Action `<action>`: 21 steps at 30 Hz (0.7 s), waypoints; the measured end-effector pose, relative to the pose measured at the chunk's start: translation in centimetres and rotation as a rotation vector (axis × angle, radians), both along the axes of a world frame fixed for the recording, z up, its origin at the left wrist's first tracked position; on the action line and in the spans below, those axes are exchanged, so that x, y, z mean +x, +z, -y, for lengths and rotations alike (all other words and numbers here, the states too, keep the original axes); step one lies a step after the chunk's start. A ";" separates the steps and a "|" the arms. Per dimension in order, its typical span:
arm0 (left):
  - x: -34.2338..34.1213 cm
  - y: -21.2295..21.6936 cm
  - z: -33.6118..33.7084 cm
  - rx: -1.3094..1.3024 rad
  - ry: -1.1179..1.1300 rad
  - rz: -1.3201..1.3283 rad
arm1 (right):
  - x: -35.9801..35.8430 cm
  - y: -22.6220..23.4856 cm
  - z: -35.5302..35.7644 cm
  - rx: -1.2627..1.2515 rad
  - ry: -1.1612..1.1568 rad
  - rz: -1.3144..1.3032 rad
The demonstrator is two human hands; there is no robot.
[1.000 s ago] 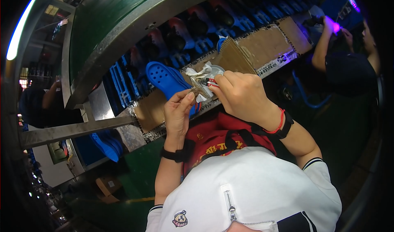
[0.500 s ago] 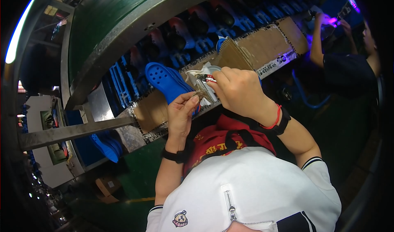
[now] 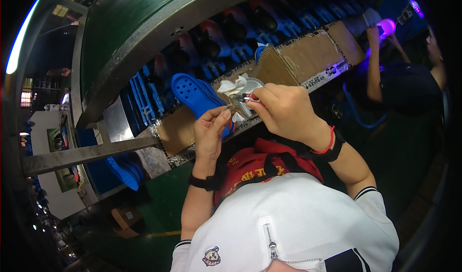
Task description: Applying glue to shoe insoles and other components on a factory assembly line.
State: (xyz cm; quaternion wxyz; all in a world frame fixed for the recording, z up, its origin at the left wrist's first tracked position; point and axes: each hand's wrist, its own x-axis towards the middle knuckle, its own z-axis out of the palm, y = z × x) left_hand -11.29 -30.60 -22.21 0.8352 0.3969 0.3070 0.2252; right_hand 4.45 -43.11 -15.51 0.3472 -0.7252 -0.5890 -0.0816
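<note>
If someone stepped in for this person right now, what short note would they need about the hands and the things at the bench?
Left hand: fingertips pinch the lower edge of the small clear crinkled plastic packet.
Right hand: closed over the packet's right side, a small red-and-white piece at its fingertips.
Things: the packet is held above the brown cardboard-lined bench edge; a blue perforated foam clog lies just left of it, untouched.
Done: packet is off the bench, in a two-hand grip.
Left: whether it is opened cannot be told; the clog is not picked up.

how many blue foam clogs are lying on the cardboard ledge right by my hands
1: a blue perforated foam clog lies on the cardboard ledge, just left of both hands. Others may be hidden on the dark conveyor behind.
</note>
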 end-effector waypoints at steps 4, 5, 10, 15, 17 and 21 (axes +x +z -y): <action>0.2 0.4 0.0 0.029 0.000 -0.049 | 0.6 -0.7 -0.3 0.014 -0.030 0.025; 0.1 0.3 -0.1 0.030 0.002 -0.048 | 0.5 -0.6 -0.2 0.015 -0.028 0.026; 0.1 0.5 -0.3 0.082 0.009 -0.094 | 0.2 -0.7 0.4 -0.062 0.038 -0.029; 0.0 0.5 -0.3 0.118 -0.001 -0.118 | 0.5 -0.8 0.0 0.024 -0.007 -0.025; -0.1 0.5 -0.5 0.136 -0.002 -0.139 | 0.2 -0.7 0.3 0.030 0.018 -0.057; 0.1 0.5 -0.4 0.177 -0.005 -0.157 | 0.2 -1.6 0.3 -0.041 0.061 -0.025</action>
